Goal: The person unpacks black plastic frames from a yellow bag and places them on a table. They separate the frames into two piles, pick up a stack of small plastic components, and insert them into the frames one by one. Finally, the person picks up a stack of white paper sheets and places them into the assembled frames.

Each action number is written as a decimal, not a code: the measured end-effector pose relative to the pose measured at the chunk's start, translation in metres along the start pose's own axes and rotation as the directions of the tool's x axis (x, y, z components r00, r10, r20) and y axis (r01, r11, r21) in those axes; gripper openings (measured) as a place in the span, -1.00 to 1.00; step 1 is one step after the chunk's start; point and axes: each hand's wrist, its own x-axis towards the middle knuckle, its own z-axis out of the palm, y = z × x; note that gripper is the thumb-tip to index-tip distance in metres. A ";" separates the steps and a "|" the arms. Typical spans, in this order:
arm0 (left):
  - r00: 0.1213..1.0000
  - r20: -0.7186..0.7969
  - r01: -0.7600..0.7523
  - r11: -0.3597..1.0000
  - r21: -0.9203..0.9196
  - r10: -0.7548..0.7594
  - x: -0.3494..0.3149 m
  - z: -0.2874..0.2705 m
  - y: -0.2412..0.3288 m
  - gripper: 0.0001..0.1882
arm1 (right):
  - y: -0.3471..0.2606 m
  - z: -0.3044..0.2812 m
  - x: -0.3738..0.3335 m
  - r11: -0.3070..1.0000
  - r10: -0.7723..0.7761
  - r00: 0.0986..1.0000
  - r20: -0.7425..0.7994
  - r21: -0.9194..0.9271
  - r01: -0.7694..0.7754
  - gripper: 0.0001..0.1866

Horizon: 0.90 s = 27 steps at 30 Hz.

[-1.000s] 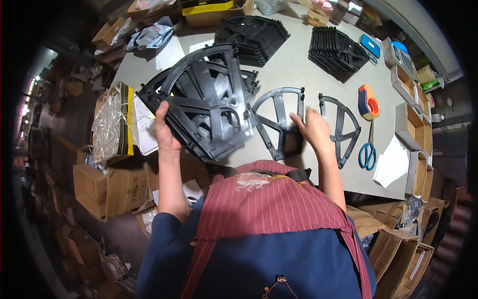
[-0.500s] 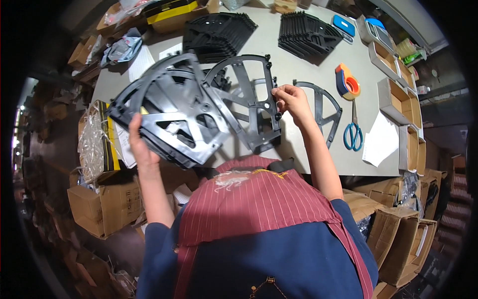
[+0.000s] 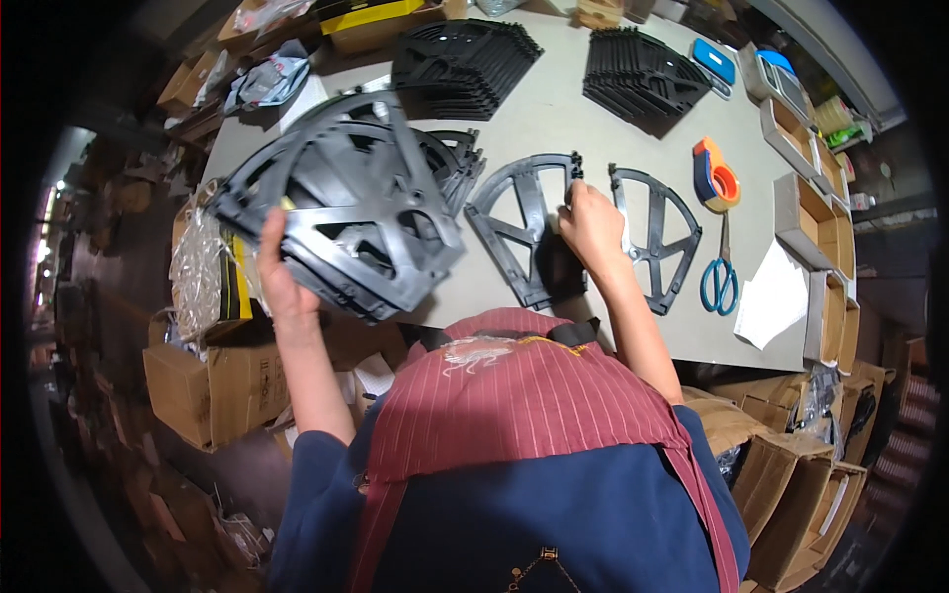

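Observation:
My left hand (image 3: 283, 272) grips a tilted stack of black plastic fan-shaped frames (image 3: 361, 217) by its left edge, raised over the table's near left side. Its fingers behind the stack are hidden. With my right hand (image 3: 593, 232) I pinch the right edge of a single fan-shaped frame (image 3: 528, 203), which is at the middle of the table. A second fan-shaped frame (image 3: 656, 212) lies just right of it, partly behind my hand. More black frame parts (image 3: 462, 158) show behind the held stack.
Two piles of black frames, a left pile (image 3: 465, 64) and a right pile (image 3: 643, 79), stand at the back. To the right are an orange tape dispenser (image 3: 717, 178), teal-handled scissors (image 3: 719, 287), white paper (image 3: 771, 296) and open cardboard trays (image 3: 803, 217). Boxes (image 3: 213, 390) flank the table.
My right hand has brought the single frame down and apart from the held stack, next to the other frame. The left hand still holds its stack. The view has shifted slightly.

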 end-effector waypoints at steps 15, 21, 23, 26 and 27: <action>0.991 0.064 -0.131 0.892 0.432 0.114 -0.018 0.036 -0.036 -0.69 | -0.042 -0.065 0.022 0.216 0.116 0.971 0.208 0.949 -0.229 -0.82; 0.975 -0.053 -0.183 0.916 0.357 0.215 -0.020 0.030 -0.012 -0.77 | -0.024 -0.117 0.017 0.121 0.202 0.979 0.013 0.992 -0.038 -0.71; 0.975 -0.058 -0.179 0.915 0.361 0.213 -0.019 0.030 -0.011 -0.77 | -0.011 -0.112 0.017 0.485 0.230 0.968 -0.103 0.874 -0.023 -0.73; 0.980 -0.028 -0.175 0.916 0.360 0.198 -0.023 0.033 -0.013 -0.77 | 0.013 -0.109 0.016 0.964 0.213 0.963 -0.165 0.193 -0.181 -0.73; 0.985 -0.025 -0.151 0.928 0.340 0.170 -0.026 0.034 -0.012 -0.77 | 0.034 -0.100 0.015 0.979 0.201 0.969 -0.146 0.066 -0.193 -0.73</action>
